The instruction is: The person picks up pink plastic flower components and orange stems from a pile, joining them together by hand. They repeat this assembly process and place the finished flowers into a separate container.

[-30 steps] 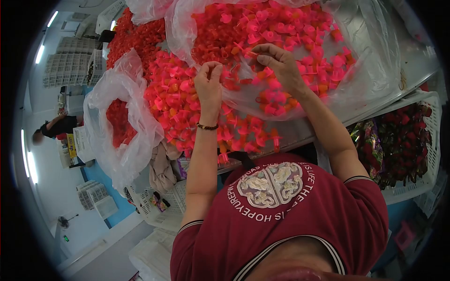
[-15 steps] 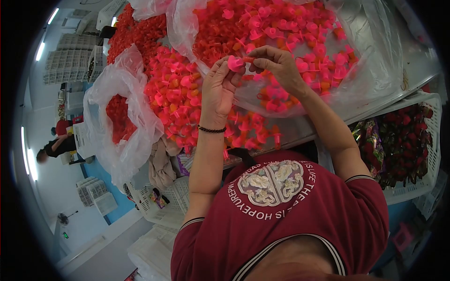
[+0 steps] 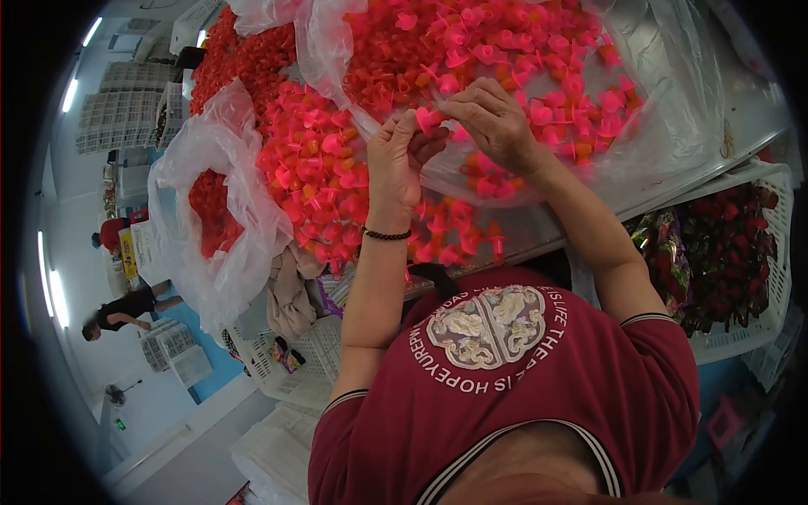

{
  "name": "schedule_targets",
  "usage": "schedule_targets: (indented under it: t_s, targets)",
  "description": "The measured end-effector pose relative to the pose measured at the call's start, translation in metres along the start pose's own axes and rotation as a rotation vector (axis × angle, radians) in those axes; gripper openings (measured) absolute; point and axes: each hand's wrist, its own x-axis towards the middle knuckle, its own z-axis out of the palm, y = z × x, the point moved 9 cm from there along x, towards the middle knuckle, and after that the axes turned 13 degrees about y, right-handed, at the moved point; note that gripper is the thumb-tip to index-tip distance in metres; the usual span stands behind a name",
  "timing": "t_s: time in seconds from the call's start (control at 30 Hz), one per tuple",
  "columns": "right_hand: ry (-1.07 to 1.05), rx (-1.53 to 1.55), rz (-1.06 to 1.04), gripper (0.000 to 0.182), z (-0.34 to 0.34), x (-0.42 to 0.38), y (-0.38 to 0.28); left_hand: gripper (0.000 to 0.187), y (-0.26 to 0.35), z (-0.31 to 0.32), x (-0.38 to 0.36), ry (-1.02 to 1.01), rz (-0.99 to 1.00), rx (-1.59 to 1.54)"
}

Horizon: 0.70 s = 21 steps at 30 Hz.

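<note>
My left hand (image 3: 397, 164), with a dark bead bracelet at the wrist, pinches a pink plastic piece (image 3: 427, 119) between thumb and fingers above the pile. Close on its right, my right hand (image 3: 492, 122) has its fingers drawn together at the edge of that piece; whatever lies between them is too small to make out. Beneath both hands spread many pink plastic pieces (image 3: 316, 172) with orange parts among them. Smaller red pieces (image 3: 383, 71) are heaped behind, partly on clear plastic sheeting (image 3: 673, 126).
An open plastic bag (image 3: 252, 181) of red pieces stands at the left. At the right is a white basket (image 3: 778, 278) with dark red wrapped items. Beige cloth (image 3: 290, 295) lies by the table edge. Another person (image 3: 126, 310) is in the far left background.
My right hand has moved slightly up, its fingers now against the pink piece. The orange-red part seen between its fingers no longer shows. The background person has moved down the frame.
</note>
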Motion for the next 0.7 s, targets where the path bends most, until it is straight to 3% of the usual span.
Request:
schedule_targets:
  t_s: [0.1, 0.17, 0.2, 0.27, 0.3, 0.37, 0.47, 0.7]
  targets:
    - [0.007, 0.011, -0.052, 0.033, 0.001, 0.005, -0.012, 0.020, 0.005, -0.004, 0.000, 0.011, 0.041, -0.023]
    - [0.086, 0.167, 0.214, 0.024, -0.002, 0.008, 0.000, 0.019, 0.013, -0.005, -0.001, 0.039, 0.111, 0.000]
    - [0.086, 0.168, 0.214, 0.024, -0.001, 0.005, 0.003, 0.019, 0.019, -0.007, -0.002, 0.064, 0.177, 0.024]
    - [-0.020, 0.361, 0.576, 0.025, 0.013, -0.016, 0.034, 0.018, 0.024, -0.006, -0.004, 0.066, 0.227, 0.066]
    - [-0.021, 0.362, 0.578, 0.025, 0.012, -0.016, 0.035, 0.017, 0.028, -0.006, -0.006, 0.069, 0.277, 0.110]
    - [-0.213, 0.417, 0.744, 0.036, 0.026, -0.027, 0.040, 0.017, 0.029, 0.001, -0.012, 0.069, 0.299, 0.105]
    - [-0.304, 0.427, 0.855, 0.032, 0.033, -0.034, 0.041, 0.018, 0.028, -0.002, -0.008, 0.072, 0.369, 0.147]
    - [-0.237, 0.333, 0.730, 0.025, 0.030, -0.027, 0.033, 0.018, 0.028, 0.002, -0.012, 0.052, 0.380, 0.198]
